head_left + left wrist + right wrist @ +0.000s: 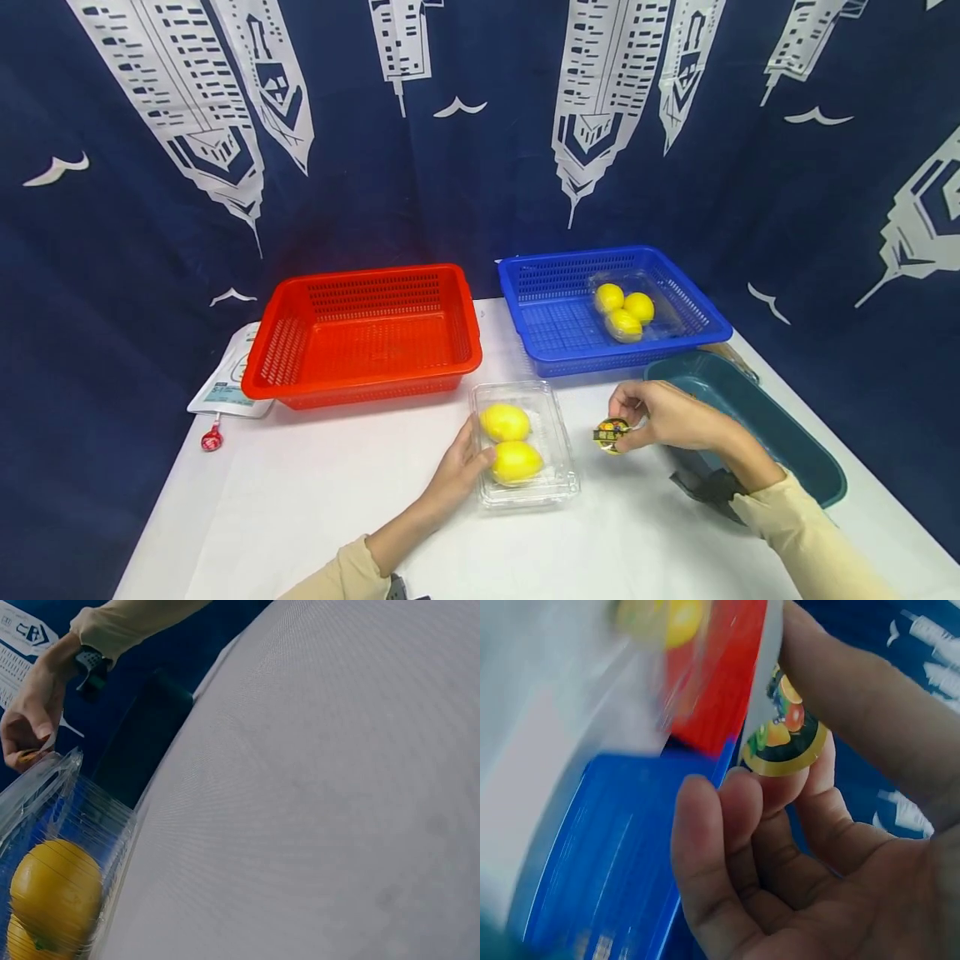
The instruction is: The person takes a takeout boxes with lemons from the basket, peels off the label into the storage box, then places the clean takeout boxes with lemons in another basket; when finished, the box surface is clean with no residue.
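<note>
A clear plastic clamshell box (534, 494) with yellow lemons (515, 462) inside lies on the white table in the head view. My left hand (456, 467) grips its left side, the thumb over the near lemon. Right of the box, my right hand (660, 415) pinches a round fruit-printed sticker (611, 436) between thumb and fingers, raised over the table. The right wrist view shows the sticker (784, 742) bent, its gold-rimmed black border by my fingertips. In the left wrist view the box wall rises beside a lemon (56, 889); my left hand is out of that view.
A red basket (375, 390) stands at back left, a blue basket (592, 363) at back right with another clear box of lemons (626, 321). The dark green tray (795, 437) sits under my right forearm. A white pouch (228, 379) and red lollipop (212, 438) lie far left.
</note>
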A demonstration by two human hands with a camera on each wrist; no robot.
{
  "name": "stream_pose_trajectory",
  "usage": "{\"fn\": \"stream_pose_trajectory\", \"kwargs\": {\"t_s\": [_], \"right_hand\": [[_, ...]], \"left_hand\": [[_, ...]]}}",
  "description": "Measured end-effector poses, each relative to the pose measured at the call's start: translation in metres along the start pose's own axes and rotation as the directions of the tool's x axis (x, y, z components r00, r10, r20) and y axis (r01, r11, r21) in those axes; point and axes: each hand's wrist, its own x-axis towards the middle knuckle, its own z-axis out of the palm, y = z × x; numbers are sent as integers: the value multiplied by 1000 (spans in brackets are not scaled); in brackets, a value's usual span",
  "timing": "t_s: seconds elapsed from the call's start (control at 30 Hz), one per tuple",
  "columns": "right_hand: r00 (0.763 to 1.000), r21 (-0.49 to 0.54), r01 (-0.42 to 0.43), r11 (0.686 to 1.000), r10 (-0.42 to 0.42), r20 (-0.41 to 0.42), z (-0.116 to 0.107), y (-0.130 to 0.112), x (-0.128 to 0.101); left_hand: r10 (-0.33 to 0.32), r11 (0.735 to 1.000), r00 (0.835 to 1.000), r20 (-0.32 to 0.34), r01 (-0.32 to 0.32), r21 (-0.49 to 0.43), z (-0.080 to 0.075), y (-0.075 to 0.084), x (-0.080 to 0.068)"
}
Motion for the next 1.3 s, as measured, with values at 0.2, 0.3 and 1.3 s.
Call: {"fn": "stream_pose_trajectory", "kwargs": {"t_s": [0.2, 0.3, 1.3], "right_hand": [[994, 102, -108, 989, 106, 23, -24, 32, -21], [991, 141, -133, 981, 133, 11, -33, 47, -32], [933, -113, -348, 930, 356, 52, -32, 151, -41]], "left_hand": [[-10, 1000, 1000, -6, 10, 4, -1, 1, 0], [-21, 1000, 1000, -11, 21, 6, 0, 0, 0], [-45, 999, 999, -25, 46, 20, 0, 1, -1]]}}
